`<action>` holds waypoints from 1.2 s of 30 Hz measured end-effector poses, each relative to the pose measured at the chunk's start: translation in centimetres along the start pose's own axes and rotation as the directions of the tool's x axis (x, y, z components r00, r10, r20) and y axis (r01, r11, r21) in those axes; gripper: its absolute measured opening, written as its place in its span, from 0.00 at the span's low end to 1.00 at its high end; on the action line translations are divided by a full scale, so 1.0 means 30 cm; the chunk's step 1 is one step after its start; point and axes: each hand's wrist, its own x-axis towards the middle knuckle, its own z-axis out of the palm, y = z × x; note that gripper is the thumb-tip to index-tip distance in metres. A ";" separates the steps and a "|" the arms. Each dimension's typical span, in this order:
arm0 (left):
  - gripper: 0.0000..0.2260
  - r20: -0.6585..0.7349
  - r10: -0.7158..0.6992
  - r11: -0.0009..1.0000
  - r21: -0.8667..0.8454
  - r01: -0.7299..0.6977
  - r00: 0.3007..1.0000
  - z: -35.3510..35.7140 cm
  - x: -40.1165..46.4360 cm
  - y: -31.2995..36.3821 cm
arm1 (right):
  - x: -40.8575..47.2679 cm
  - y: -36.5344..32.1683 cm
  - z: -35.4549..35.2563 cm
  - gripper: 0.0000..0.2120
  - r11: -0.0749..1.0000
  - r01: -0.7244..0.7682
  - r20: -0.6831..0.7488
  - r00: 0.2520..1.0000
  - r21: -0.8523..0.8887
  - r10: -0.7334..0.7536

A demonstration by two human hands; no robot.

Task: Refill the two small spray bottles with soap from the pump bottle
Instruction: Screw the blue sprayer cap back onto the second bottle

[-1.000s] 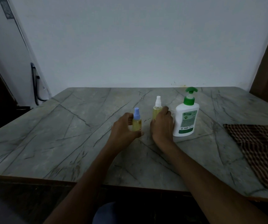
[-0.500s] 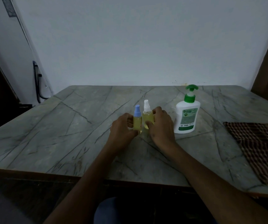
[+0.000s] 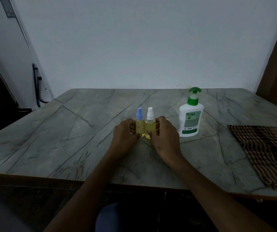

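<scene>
Left hand [image 3: 124, 133] grips the blue-capped bottle [image 3: 139, 125], right hand [image 3: 163, 133] the white-capped bottle [image 3: 150, 126]; bottles touching, upright on the worktop [image 3: 67, 139].

I see two small spray bottles upright and touching side by side at mid-table, both holding yellow liquid. The blue-capped spray bottle [image 3: 139, 124] stands left and carries a small label; the white-capped spray bottle [image 3: 150, 123] stands right. The pump bottle [image 3: 190, 120], white with green pump head and green label, stands upright, apart to their right.
</scene>
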 end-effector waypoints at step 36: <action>0.16 0.021 -0.065 0.994 -0.085 0.066 0.998 0.295 -0.076 0.361 | 0.064 0.350 -0.379 0.21 0.996 -0.036 0.097 0.995 0.079 0.028</action>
